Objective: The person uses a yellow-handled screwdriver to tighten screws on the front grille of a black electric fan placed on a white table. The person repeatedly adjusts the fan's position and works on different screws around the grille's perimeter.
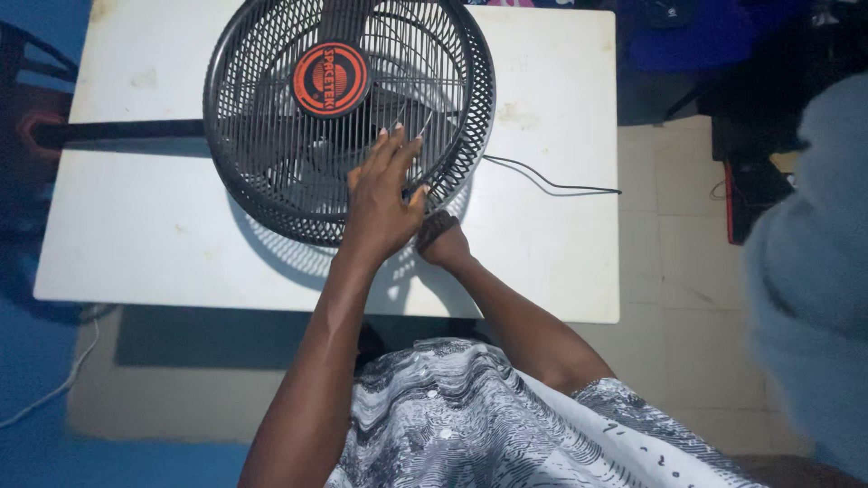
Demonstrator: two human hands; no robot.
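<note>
Head view shows your left hand (384,199) lying flat on the front grille of a dark fan (348,117), fingers (398,149) spread and extended across the wire ribs, gripping nothing. Your right hand (441,242) sits lower, at the grille's bottom rim just beside the left wrist; it looks curled around the rim edge, but most of it is tucked behind the guard and the other hand, so I cannot tell whether it truly clamps the rim or only rests there.

The fan lies on its back on a white table (551,253), tilted slightly toward you, its round red hub badge (331,79) facing up (blades faintly visible behind the mesh). Its dark pole (117,133) runs off over the table's left edge. A thin black cord (551,185) trails from the fan's right side across the tabletop to the right edge. The grille's shadow falls on the table beneath your hands. Your patterned grey-and-white garment (506,425) fills the lower frame.
</note>
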